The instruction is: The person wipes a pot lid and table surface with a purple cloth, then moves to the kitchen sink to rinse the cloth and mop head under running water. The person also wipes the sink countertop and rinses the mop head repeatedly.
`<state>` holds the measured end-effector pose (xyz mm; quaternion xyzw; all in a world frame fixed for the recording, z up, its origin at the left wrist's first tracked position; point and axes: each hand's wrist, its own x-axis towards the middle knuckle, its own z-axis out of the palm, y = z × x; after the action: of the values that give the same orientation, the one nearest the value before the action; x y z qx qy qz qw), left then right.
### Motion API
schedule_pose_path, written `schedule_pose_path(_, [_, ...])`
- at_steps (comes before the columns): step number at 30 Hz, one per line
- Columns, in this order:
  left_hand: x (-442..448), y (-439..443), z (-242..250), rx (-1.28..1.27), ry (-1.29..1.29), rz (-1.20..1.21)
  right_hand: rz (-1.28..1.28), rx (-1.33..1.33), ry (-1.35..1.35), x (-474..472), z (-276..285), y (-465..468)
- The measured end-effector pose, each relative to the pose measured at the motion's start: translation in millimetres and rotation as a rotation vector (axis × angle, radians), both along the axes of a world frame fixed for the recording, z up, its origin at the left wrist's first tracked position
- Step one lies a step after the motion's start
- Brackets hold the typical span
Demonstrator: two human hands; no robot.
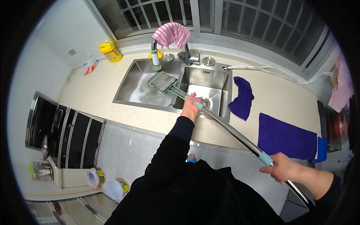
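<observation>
A long metal mop handle (233, 130) runs from the double steel sink towards the lower right. My left hand (192, 106) grips it near the flat mop head (163, 81), beside a pale green collar. Further down, my right hand (284, 168) is closed around the handle by a second collar. The grey pad of the mop head faces up over the left basin (125, 89), which holds foamy water. A faucet (189, 57) with a pink and white striped cloth (172, 33) over its spout stands behind, its ribbed nozzle just above the mop head.
Purple cloths lie on the counter: a crumpled one (242, 97) beside the right basin (206, 74), a flat one (287, 136) further right. White cables (261, 67) cross the back counter. A yellow bottle (111, 52) stands back left. White buckets (115, 189) are on the floor, lower left.
</observation>
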<state>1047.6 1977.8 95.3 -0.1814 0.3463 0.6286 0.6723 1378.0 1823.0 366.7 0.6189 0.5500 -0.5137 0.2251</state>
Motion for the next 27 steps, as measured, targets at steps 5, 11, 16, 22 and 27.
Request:
schedule_pose_path(5, [64, -20, 16, 0.118, -0.007, -0.004, 0.121, 0.057, 0.077, 0, -16, 30])
schedule_pose_path(11, [112, -43, 44, 0.052, -0.035, 0.054, 0.18, -0.047, 0.116, 26, -16, 41])
schedule_pose_path(16, [126, -42, 53, 0.082, -0.094, 0.117, 0.844, 0.792, 0.16, -2, -27, 94])
schedule_pose_path(22, [129, -47, 57, 0.065, -0.059, 0.011, 0.768, 0.961, 0.75, -147, -24, 168])
schedule_pose_path(27, [122, -55, 69, 0.043, -0.279, -0.044, 0.494, 0.923, 0.892, -294, -38, 236])
